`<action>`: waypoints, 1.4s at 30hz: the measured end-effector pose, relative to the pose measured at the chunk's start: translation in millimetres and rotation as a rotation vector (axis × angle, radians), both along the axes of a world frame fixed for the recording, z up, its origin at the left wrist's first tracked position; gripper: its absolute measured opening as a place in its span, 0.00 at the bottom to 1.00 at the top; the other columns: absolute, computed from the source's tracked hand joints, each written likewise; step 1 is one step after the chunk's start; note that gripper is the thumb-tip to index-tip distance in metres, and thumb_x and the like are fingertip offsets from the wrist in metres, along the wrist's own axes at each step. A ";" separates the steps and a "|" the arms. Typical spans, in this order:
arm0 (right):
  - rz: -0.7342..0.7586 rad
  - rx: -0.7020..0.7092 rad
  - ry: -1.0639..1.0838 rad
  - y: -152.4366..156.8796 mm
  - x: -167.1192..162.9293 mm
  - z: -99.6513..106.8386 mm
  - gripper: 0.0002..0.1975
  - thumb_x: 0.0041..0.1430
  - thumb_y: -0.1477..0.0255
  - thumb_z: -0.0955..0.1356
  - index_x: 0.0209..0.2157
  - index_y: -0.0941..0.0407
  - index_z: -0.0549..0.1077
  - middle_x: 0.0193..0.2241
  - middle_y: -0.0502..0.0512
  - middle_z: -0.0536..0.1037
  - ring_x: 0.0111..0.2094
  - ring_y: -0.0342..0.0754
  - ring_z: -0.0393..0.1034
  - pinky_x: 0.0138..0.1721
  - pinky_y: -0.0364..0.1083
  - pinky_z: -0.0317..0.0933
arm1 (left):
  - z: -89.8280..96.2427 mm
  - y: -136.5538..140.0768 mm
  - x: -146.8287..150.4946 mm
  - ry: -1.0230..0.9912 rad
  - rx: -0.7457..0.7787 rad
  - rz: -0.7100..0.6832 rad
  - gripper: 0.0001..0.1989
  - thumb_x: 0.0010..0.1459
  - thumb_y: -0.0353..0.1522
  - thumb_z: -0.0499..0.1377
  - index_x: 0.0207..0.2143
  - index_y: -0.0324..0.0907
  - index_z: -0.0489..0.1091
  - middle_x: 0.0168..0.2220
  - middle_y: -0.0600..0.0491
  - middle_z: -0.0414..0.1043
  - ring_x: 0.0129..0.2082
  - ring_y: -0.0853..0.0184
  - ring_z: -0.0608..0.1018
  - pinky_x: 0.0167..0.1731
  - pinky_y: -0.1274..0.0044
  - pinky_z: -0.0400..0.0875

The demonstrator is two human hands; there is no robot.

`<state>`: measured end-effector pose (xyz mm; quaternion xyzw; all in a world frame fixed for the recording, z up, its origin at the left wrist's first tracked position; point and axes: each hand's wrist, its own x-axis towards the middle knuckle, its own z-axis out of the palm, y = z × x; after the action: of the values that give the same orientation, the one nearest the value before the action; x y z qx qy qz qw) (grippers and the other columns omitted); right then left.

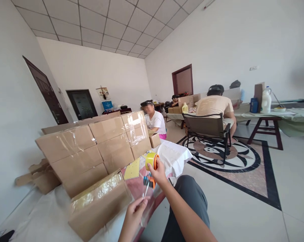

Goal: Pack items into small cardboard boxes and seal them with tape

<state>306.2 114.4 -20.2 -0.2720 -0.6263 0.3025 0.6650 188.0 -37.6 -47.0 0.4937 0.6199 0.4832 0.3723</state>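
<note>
My right hand [159, 173] grips a roll of yellowish packing tape [149, 160] with an orange core, held above the table. A clear strip of tape [147, 186] runs down from the roll to my left hand [136, 211], whose fingertips pinch its end. Behind the strip lies a blue and orange object [149, 182], perhaps a tape dispenser, partly hidden. Left of my hands rests a cardboard box [98, 208], its top covered with shiny tape. A yellow sheet [132, 169] lies on the table by the stacked boxes.
A wall of stacked, taped cardboard boxes [76, 151] stands on the cloth-covered table [178, 154]. Beyond it sits a person in white [155, 122]. To the right, another person occupies a folding chair [204, 126] at a long table holding a white jug [266, 101].
</note>
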 end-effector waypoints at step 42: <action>0.241 -0.189 0.287 -44.6 -43.5 16.0 0.15 0.60 0.58 0.67 0.41 0.53 0.68 0.30 0.50 0.75 0.30 0.48 0.74 0.36 0.49 0.71 | -10.7 -24.1 -45.4 -0.008 0.173 -0.104 0.21 0.62 0.45 0.57 0.34 0.38 0.81 0.28 0.51 0.78 0.30 0.65 0.75 0.29 0.77 0.63</action>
<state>262.7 69.8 -4.2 -0.2105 -0.5219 0.4728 0.6780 142.6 -61.8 -57.6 0.5536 0.5476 0.5170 0.3554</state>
